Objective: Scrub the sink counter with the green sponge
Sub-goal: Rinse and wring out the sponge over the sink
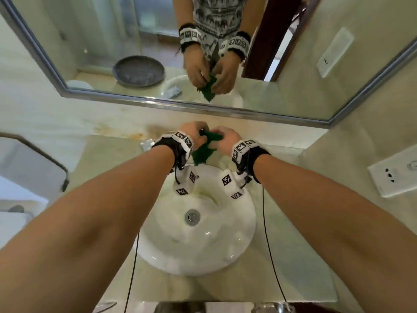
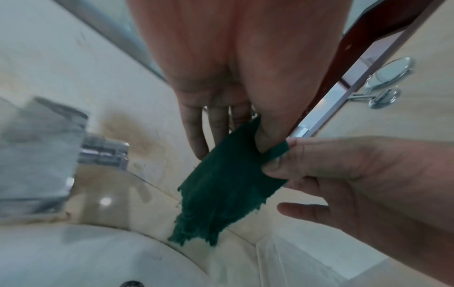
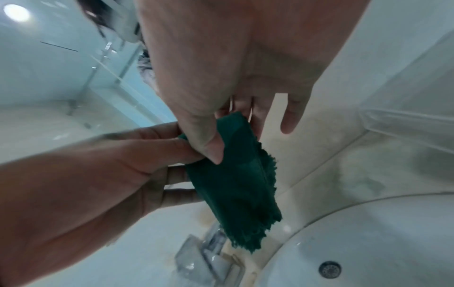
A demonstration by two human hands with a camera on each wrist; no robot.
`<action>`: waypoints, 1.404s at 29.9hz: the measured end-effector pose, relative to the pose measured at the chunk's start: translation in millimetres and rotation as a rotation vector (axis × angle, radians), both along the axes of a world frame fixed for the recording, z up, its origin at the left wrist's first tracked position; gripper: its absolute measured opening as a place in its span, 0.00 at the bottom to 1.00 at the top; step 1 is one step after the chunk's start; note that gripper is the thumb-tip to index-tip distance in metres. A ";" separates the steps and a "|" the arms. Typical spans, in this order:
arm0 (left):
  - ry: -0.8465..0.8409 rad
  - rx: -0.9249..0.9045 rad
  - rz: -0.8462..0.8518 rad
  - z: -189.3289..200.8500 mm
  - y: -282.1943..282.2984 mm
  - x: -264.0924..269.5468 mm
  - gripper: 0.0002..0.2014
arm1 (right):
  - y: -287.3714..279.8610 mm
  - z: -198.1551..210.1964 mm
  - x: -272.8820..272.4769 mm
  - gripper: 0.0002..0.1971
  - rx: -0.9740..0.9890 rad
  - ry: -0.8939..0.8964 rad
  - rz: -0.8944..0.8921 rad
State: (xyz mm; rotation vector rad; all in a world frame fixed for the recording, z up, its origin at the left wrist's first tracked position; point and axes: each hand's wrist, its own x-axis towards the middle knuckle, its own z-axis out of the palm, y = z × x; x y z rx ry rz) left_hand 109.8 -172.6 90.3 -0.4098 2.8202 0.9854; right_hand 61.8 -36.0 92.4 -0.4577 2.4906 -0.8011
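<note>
Nearest me sat the white basin (image 1: 198,245), its drain (image 1: 192,216) below my forearms, set in the pale sink counter (image 1: 108,159). Above the basin's far rim my left hand (image 1: 191,134) & right hand (image 1: 225,138) met in mid-air, both pinching the top of the green sponge (image 1: 202,152) btwn thumb and fingers; its frayed lower end hung free, not touching the counter. Chrome faucet (image 2: 103,151) stood just left of it. Beyond, the mirror (image 1: 158,53) reflected both hands w/ the sponge.
</note>
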 end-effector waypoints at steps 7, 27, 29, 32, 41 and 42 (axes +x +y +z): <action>0.023 -0.024 0.180 53.8 -8.9 99.2 0.14 | -8.1 44.6 79.4 0.01 -0.156 0.020 0.057; 0.065 0.661 0.672 56.1 -112.4 350.2 0.12 | -127.8 44.5 247.2 0.16 -0.470 -0.762 -0.001; 0.042 0.613 0.700 35.7 -137.1 359.5 0.18 | -145.4 37.5 257.7 0.13 -0.481 -0.771 -0.004; 0.021 0.605 0.778 1.7 -178.3 371.5 0.21 | -172.2 25.8 275.4 0.05 -0.485 -0.708 0.037; -0.174 0.362 0.602 -34.7 -224.9 397.7 0.24 | -226.4 -54.3 312.9 0.12 -0.209 -0.538 0.086; -0.192 0.324 0.556 -40.8 -228.2 397.5 0.25 | -230.3 -63.5 315.1 0.14 -0.184 -0.512 0.088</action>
